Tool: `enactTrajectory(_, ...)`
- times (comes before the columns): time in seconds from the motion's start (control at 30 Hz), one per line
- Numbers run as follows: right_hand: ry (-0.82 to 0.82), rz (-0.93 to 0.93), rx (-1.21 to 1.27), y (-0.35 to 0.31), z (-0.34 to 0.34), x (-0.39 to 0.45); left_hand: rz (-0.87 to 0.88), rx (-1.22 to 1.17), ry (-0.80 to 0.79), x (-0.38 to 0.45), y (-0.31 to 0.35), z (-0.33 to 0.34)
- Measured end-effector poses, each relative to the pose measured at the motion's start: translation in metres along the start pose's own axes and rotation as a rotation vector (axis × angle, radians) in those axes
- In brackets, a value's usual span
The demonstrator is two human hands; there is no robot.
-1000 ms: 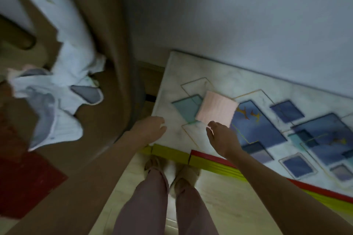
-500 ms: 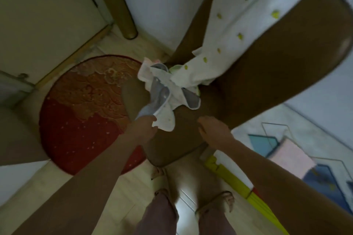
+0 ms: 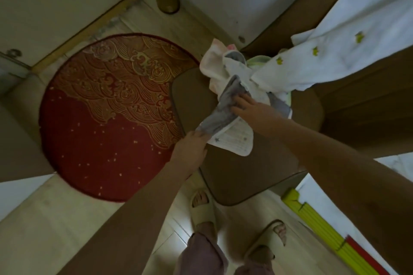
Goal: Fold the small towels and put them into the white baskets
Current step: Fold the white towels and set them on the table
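A heap of small towels (image 3: pixel 225 69), white, pink and grey, lies on a brown upholstered seat (image 3: pixel 241 176). One grey-and-white towel (image 3: pixel 220 118) stretches out of the heap toward me. My left hand (image 3: pixel 191 150) pinches its near corner. My right hand (image 3: pixel 250 108) rests with spread fingers on the same towel's grey side, higher up. No white basket is in view.
A larger white cloth with green prints (image 3: pixel 330 40) drapes over the brown chair at the upper right. A round red rug (image 3: pixel 107 116) covers the wooden floor on the left. A play mat edge with yellow and red strips (image 3: pixel 317 225) is at lower right. My slippered feet (image 3: pixel 203 207) stand below.
My view swung from the patterned mat and pink folded towel to the chair. Both hands reached the heap; the left took a towel corner and pulled it out, the right landed on it.
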State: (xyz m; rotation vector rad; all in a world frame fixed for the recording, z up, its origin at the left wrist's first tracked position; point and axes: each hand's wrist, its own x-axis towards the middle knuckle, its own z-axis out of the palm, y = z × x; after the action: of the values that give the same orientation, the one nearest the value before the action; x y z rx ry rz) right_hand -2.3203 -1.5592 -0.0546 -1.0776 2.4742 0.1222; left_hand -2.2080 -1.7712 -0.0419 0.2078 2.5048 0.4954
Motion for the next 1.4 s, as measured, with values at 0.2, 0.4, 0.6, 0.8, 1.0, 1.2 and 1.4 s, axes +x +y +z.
enactTrajectory(0.2,0.051,0.137,0.065,-0.007,0.007,0.009,-0.04,-0.021,0.133,0.023,-0.002,0.017)
enactTrajectory(0.4,0.022,0.248,0.153,-0.013,-0.007,-0.012,-0.028,-0.163,0.105,0.024,-0.003,-0.02)
enactTrajectory(0.6,-0.181,0.378,0.367,-0.025,-0.007,-0.119,0.083,-0.184,-0.203,-0.002,0.036,-0.051)
enactTrajectory(0.8,-0.195,0.592,0.645,-0.035,0.033,-0.263,0.198,-0.016,-0.458,-0.018,0.148,-0.02)
enactTrajectory(1.0,-0.03,0.876,0.854,-0.011,0.094,-0.439,0.266,0.009,-0.46,-0.038,0.304,0.049)
enactTrajectory(1.2,0.114,1.104,0.957,0.021,0.16,-0.577,0.352,0.127,-0.423,-0.035,0.458,0.12)
enactTrajectory(1.4,0.494,1.339,0.823,0.059,0.176,-0.659,0.535,0.054,-0.165,-0.028,0.57,0.151)
